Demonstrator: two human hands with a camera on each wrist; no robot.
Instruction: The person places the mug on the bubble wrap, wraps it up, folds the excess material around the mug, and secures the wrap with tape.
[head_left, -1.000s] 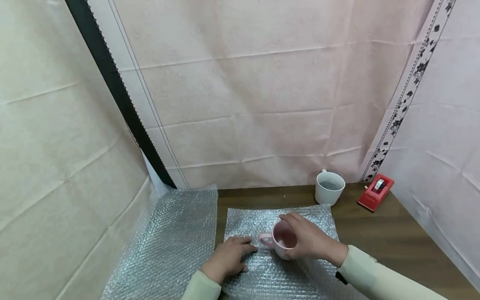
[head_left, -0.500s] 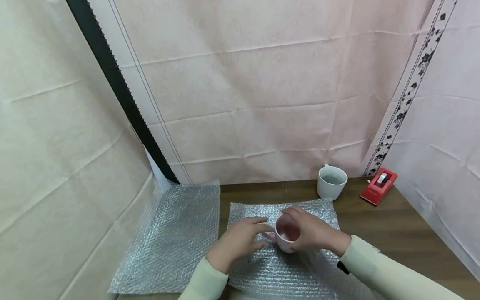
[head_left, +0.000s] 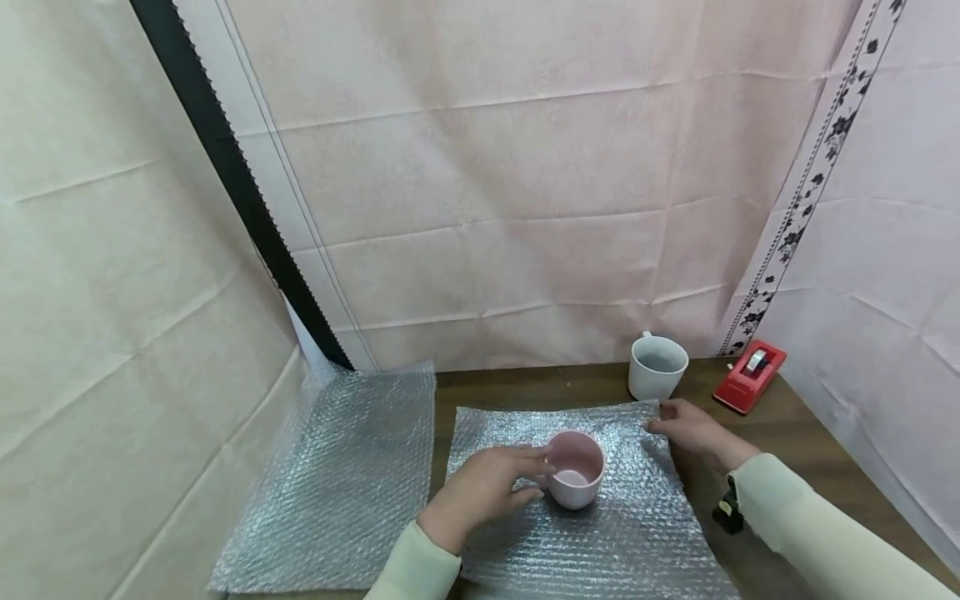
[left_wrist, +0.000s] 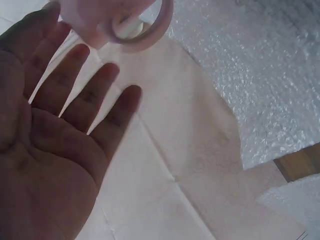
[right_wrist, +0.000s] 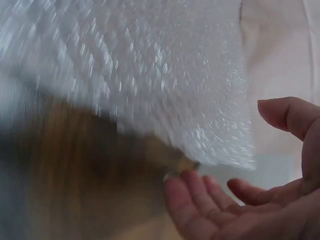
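A pink mug (head_left: pixel 576 483) stands upright on a sheet of bubble wrap (head_left: pixel 637 542), its handle side toward my left hand (head_left: pixel 486 490). The fingers of that hand reach to the mug's left side and overlap the handle. In the left wrist view they are mostly straight and spread, with one fingertip right at the mug (left_wrist: pixel 90 20). My right hand (head_left: pixel 696 433) is at the far right corner of the sheet. The right wrist view has its thumb and fingers apart around the corner of the bubble wrap (right_wrist: pixel 165 85), not closed on it.
A second bubble wrap sheet (head_left: pixel 345 492) lies on the left. At the back of the wooden table (head_left: pixel 525 387) stands a white mug (head_left: pixel 657 379), close behind my right hand. A red tape dispenser (head_left: pixel 750 379) sits right of it. Cloth walls (head_left: pixel 487 183) enclose the table.
My right hand has let go of the pink mug and moved right to the sheet's corner. My left hand has moved from the sheet to the mug's handle side.
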